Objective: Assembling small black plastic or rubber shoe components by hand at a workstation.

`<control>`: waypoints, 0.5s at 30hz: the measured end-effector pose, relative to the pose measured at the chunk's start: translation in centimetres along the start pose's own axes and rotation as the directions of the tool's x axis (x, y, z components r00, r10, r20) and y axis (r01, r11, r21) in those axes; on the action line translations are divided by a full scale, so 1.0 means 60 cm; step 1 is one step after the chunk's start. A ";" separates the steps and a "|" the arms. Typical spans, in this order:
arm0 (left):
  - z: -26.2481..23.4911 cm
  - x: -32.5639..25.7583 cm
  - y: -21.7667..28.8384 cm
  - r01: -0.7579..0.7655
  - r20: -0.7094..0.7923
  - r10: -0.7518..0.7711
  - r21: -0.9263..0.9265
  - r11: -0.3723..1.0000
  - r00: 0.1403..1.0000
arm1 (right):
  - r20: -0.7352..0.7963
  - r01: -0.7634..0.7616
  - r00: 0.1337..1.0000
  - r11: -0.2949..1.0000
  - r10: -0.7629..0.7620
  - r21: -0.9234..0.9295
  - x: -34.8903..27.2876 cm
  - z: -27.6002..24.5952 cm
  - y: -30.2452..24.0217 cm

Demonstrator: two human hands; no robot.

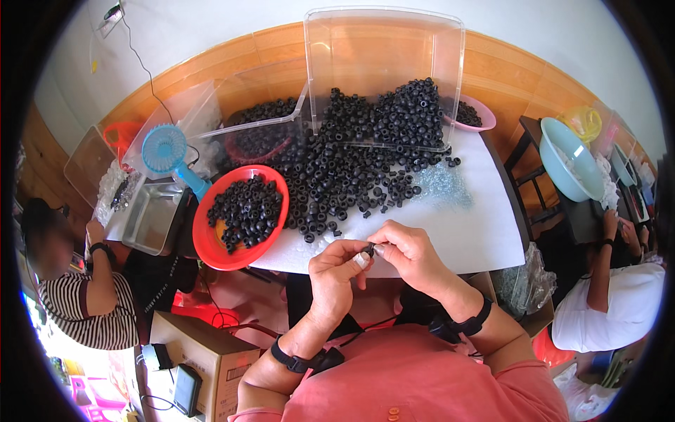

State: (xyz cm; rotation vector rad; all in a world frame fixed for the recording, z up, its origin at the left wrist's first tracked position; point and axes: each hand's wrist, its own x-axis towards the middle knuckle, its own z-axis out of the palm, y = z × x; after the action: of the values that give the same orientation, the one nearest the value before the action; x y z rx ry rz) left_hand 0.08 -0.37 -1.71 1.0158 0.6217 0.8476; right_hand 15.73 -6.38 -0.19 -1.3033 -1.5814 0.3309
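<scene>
At table edge, left hand [336, 266] and right hand [408, 252] fingertips pinch one small black ring [369, 248]: probably light, stiff, easily dropped, best gripped by its rim.

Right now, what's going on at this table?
A person holds one small black ring between both hands, left hand and right hand pinching it together at the near edge of the white table. A big pile of black rings spills from a clear bin ahead, and a red bowl to the left holds more. A blue fan stands beyond it. Two other people sit at either side.
</scene>
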 end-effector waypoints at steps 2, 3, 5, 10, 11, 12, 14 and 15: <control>-0.003 0.000 0.000 -0.005 0.004 0.005 0.001 1.000 1.000 | -0.010 -0.064 0.998 0.995 0.065 0.075 -0.002 0.005 -0.004; -0.003 0.000 0.000 -0.008 0.006 0.008 -0.017 1.000 1.000 | -0.010 -0.063 0.998 0.995 0.064 0.076 0.000 0.007 -0.007; -0.002 -0.001 -0.002 -0.010 0.005 0.010 -0.035 0.999 1.000 | -0.062 0.111 0.990 0.970 -0.127 -0.218 0.003 0.011 -0.013; -0.003 -0.002 -0.006 -0.006 -0.023 0.005 -0.047 0.999 1.000 | -0.036 0.154 0.984 0.929 -0.176 -0.338 0.005 0.015 -0.017; -0.001 -0.002 -0.005 -0.007 -0.022 0.006 -0.047 0.999 1.000 | -0.054 0.142 0.985 0.947 -0.165 -0.288 0.003 0.016 -0.012; 0.003 -0.002 -0.005 -0.017 -0.017 0.016 -0.044 0.999 1.000 | -0.055 0.143 0.985 0.947 -0.165 -0.289 0.001 0.015 -0.009; 0.002 -0.003 -0.006 -0.026 -0.014 0.025 -0.038 0.999 1.000 | -0.068 0.114 0.989 0.977 -0.128 -0.181 -0.007 0.016 -0.004; -0.001 -0.003 -0.007 -0.036 -0.002 0.036 -0.020 0.999 0.999 | -0.070 0.113 0.989 0.977 -0.128 -0.180 -0.010 0.017 -0.006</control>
State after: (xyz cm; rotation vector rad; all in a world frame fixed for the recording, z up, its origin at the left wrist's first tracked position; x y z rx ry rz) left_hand 0.07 -0.61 -2.09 1.0108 0.5963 0.8845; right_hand 14.65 -6.65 -0.71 -1.3293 -1.6412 0.0631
